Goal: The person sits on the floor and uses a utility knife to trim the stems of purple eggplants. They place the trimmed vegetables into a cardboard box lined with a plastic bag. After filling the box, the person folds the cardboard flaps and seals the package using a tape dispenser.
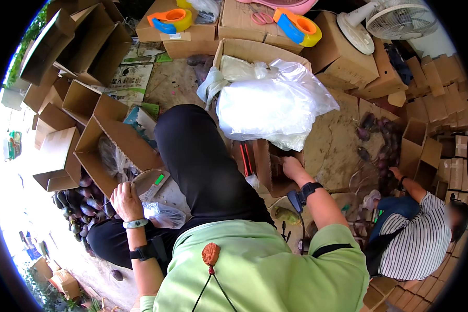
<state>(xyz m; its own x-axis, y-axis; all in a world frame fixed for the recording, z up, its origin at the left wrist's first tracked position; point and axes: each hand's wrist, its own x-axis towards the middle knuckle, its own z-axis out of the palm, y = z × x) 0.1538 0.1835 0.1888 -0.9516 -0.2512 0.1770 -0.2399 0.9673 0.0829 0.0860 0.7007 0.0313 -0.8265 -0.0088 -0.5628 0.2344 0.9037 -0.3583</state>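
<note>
My left hand (pixel 126 201) grips the near edge of an open cardboard box (pixel 128 136), its fingers curled over the flap. Inside that box sits a clear plastic bag (pixel 111 158). My right hand (pixel 294 169) reaches into a smaller open cardboard box (pixel 263 167); its fingertips are partly lost in the dark interior, so I cannot tell what they hold. Just beyond that box, a large bundle of clear plastic bags (pixel 265 105) lies on a bigger carton (pixel 257 48). A red and black tool (pixel 246 160) stands left of the smaller box.
Dark purple eggplants (pixel 87 202) are heaped at left, with similar purple produce (pixel 384 148) at right. A person in a striped shirt (pixel 413 238) crouches there. Two tape dispensers (pixel 169 20), pink-handled scissors (pixel 262 18) and a fan (pixel 357 27) sit on cartons ahead.
</note>
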